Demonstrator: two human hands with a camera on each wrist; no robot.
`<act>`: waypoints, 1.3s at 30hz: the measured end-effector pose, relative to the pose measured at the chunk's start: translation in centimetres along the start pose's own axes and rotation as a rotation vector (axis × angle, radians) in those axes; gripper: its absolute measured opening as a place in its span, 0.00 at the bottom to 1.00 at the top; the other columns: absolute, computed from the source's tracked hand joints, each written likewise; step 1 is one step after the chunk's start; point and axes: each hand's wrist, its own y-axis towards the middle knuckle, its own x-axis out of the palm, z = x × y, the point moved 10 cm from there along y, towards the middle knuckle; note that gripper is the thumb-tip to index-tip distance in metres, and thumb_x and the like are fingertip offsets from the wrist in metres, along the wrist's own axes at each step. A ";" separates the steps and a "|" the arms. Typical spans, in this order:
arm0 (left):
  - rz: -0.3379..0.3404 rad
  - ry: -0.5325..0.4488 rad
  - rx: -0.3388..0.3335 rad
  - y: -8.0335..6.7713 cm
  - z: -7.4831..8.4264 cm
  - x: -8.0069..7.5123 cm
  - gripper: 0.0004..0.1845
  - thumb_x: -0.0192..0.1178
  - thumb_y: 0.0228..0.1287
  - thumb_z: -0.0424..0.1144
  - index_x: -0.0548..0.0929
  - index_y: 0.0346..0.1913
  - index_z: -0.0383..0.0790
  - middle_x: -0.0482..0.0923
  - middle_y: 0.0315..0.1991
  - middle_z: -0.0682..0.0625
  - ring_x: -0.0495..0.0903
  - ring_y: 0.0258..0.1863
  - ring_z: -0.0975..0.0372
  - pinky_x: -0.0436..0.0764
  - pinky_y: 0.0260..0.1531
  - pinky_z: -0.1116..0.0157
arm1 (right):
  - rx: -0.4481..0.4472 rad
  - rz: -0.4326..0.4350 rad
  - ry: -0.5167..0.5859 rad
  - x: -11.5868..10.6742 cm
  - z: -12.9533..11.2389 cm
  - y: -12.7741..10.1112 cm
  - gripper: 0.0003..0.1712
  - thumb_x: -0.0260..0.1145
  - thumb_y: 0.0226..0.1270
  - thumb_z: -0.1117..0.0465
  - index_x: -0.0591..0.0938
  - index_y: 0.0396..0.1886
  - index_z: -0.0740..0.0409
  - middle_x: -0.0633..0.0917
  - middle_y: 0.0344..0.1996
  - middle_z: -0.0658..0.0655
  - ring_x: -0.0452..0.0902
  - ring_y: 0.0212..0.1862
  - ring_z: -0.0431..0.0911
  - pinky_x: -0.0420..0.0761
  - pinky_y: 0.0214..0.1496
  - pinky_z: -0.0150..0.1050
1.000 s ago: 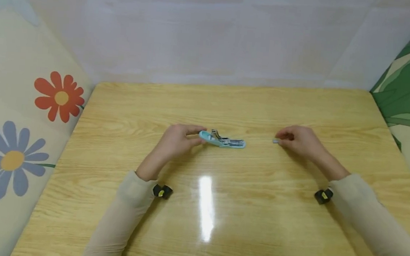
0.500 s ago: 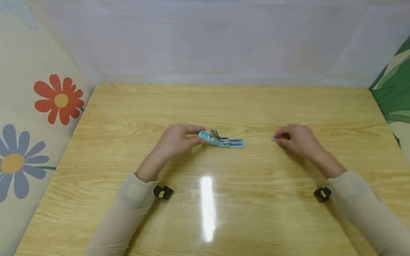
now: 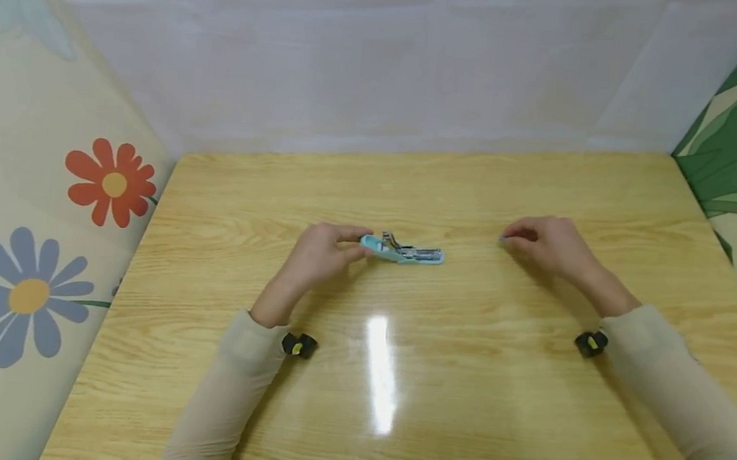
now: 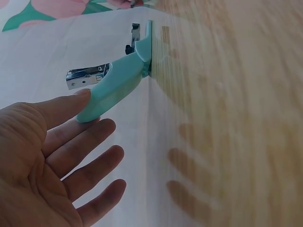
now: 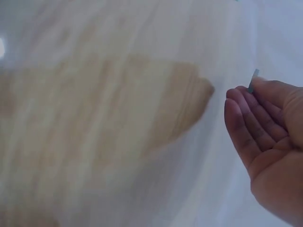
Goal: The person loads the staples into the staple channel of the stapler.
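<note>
Two hands: left (image 3: 320,253) touches glossy teal stapler (image 3: 402,249) open-fingered, right (image 3: 552,243) pinches thin metal strip (image 5: 254,77).

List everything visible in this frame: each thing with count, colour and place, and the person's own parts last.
stapler: one, light blue with metal magazine exposed, lying opened at table centre.
staple strip: one, small, grey metal, at the right fingertips.
table: one, light wood grain, glossy, fills the foreground.
backdrop cloths: white at the back, flower print at left, green leaf print at right.
wrist cameras: two, black with yellow, one at each wrist.
sleeves: two, beige.
left hand: one, thumb and finger touching the stapler's blue end.
right hand: one, pinching the staple strip, right of the stapler.
</note>
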 end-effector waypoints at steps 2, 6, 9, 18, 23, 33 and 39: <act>0.003 -0.001 0.000 0.1 -0.1 -0.1 0.20 0.63 0.66 0.51 0.82 0.60 0.55 0.80 0.61 0.51 0.71 0.26 0.61 0.71 0.27 0.65 | 0.017 0.026 0.013 -0.8 0.1 -0.1 0.10 0.65 0.69 0.58 0.88 0.45 0.55 0.90 0.42 0.59 0.85 0.45 0.53 0.80 0.51 0.51; 0.001 0.000 -0.002 0.2 -0.2 -0.2 0.20 0.63 0.66 0.52 0.82 0.59 0.55 0.80 0.61 0.52 0.77 0.43 0.58 0.72 0.35 0.63 | 0.029 0.067 0.035 -2.0 0.1 -0.2 0.10 0.66 0.68 0.59 0.88 0.44 0.54 0.90 0.42 0.59 0.85 0.45 0.54 0.79 0.51 0.51; -0.006 -0.002 -0.003 0.2 -0.3 -0.1 0.20 0.62 0.66 0.52 0.82 0.59 0.54 0.81 0.60 0.52 0.78 0.43 0.57 0.72 0.35 0.62 | 0.026 0.074 0.041 -2.4 0.1 -0.4 0.10 0.66 0.68 0.58 0.88 0.44 0.55 0.90 0.43 0.59 0.85 0.45 0.55 0.79 0.51 0.51; -0.007 -0.007 0.016 0.1 -0.1 0.0 0.20 0.62 0.66 0.51 0.82 0.59 0.53 0.81 0.59 0.52 0.67 0.25 0.59 0.70 0.30 0.63 | 0.065 0.065 0.074 -2.7 0.5 -0.4 0.11 0.66 0.68 0.58 0.88 0.45 0.55 0.89 0.44 0.60 0.85 0.48 0.55 0.81 0.50 0.50; -0.008 -0.006 0.021 0.2 -0.2 0.2 0.20 0.62 0.66 0.52 0.83 0.58 0.53 0.81 0.59 0.53 0.71 0.30 0.59 0.71 0.35 0.62 | 0.075 0.070 0.083 -2.9 0.3 -0.4 0.11 0.66 0.68 0.56 0.88 0.46 0.54 0.89 0.45 0.59 0.85 0.49 0.54 0.81 0.48 0.39; -0.009 -0.005 0.027 0.0 -0.1 0.2 0.19 0.62 0.66 0.52 0.83 0.58 0.53 0.82 0.58 0.52 0.58 0.19 0.61 0.67 0.27 0.63 | 0.074 0.049 0.113 -3.0 -0.8 -0.1 0.13 0.63 0.71 0.54 0.87 0.47 0.54 0.88 0.47 0.60 0.84 0.50 0.54 0.81 0.50 0.52; -0.009 -0.011 0.015 0.0 -0.2 0.1 0.19 0.63 0.66 0.52 0.83 0.58 0.54 0.82 0.58 0.53 0.68 0.27 0.60 0.69 0.29 0.63 | 0.024 0.088 0.107 -3.0 -2.1 0.5 0.11 0.66 0.69 0.56 0.88 0.45 0.54 0.89 0.44 0.59 0.85 0.47 0.53 0.82 0.49 0.48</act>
